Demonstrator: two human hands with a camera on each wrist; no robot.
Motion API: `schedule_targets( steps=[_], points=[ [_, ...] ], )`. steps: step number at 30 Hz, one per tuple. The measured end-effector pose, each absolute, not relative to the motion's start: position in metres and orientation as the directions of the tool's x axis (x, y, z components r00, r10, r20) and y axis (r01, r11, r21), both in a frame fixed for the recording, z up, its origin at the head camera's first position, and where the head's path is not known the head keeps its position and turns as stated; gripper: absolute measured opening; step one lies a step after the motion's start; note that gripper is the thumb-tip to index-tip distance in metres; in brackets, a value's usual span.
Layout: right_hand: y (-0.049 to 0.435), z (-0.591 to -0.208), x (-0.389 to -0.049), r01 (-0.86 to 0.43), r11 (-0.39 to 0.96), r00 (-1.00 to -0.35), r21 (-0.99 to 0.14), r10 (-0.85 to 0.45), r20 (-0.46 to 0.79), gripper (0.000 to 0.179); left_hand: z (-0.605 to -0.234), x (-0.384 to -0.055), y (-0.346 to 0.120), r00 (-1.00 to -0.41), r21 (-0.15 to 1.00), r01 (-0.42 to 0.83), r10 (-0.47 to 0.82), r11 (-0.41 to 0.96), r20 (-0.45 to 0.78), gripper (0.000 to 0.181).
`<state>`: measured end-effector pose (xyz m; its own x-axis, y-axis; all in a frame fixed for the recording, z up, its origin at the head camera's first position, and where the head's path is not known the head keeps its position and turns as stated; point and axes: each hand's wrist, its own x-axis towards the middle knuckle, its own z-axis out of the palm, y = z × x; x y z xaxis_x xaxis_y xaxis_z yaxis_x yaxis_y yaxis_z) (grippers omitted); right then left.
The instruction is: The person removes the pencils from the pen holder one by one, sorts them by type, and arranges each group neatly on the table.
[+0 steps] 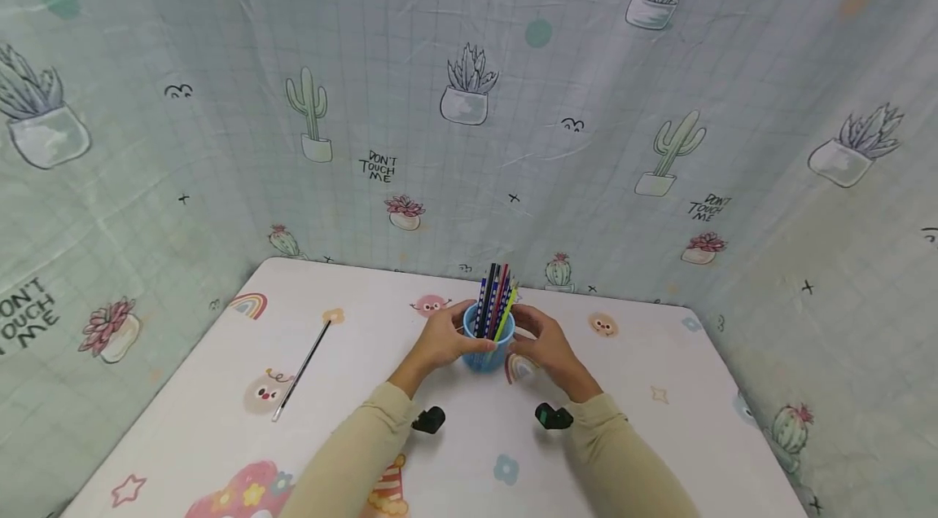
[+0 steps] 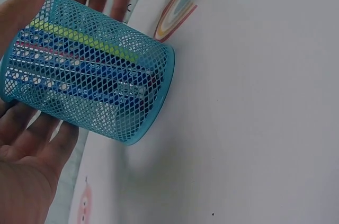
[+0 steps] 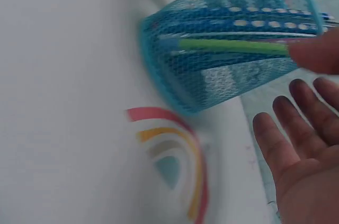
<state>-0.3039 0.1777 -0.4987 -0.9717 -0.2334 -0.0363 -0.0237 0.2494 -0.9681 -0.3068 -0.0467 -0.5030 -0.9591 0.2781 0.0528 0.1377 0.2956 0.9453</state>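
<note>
Near the back middle of the table, my left hand (image 1: pixel 443 336) grips a blue mesh pencil cup (image 1: pixel 484 357), thumb on the near side by the rim. Several pencils (image 1: pixel 493 302) stand in the cup, dark blue with white spots, black, red and one yellow-green. In the left wrist view the cup (image 2: pixel 100 70) shows its mesh wall and base rim, with a shadow beside it on the table. My right hand (image 1: pixel 545 343) is at the cup's right side. The right wrist view shows that hand's (image 3: pixel 312 166) fingers extended and apart from the cup (image 3: pixel 212 86), its thumb close to the rim.
A thin dark stick with a pale end, like a pencil or brush (image 1: pixel 302 371), lies on the white printed table (image 1: pixel 623 453) at the left. Black wrist devices (image 1: pixel 429 420) sit at both cuffs. A cactus-print cloth (image 1: pixel 513 160) hangs behind and at both sides.
</note>
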Motion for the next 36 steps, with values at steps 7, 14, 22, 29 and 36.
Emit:
schedule_targets(
  steps=[7,14,22,29,36],
  points=[
    [0.17,-0.48,-0.311,0.024,0.217,-0.994,-0.976,-0.098,-0.046,0.04,-0.506,-0.302,-0.051,-0.963,0.949,0.119,0.267,0.292,0.038,0.082],
    [0.149,-0.475,-0.316,0.043,0.201,-0.996,-0.979,0.079,-0.027,0.03,-0.511,-0.299,-0.054,-0.965,0.944,0.126,0.259,0.304,0.045,0.083],
    [0.144,-0.472,-0.32,0.064,0.203,-0.984,-0.977,0.176,-0.028,0.028,-0.51,-0.301,-0.05,-0.96,0.949,0.126,0.275,0.288,0.044,0.08],
    [0.151,-0.463,-0.323,0.025,0.189,-0.976,-0.982,0.219,0.018,0.028,-0.509,-0.301,-0.045,-0.955,0.953,0.143,0.289,0.267,0.062,0.083],
    [0.156,-0.441,-0.331,-0.051,0.172,-0.959,-0.984,0.267,0.097,0.026,-0.506,-0.307,-0.049,-0.961,0.948,0.128,0.274,0.291,0.046,0.092]
  ],
)
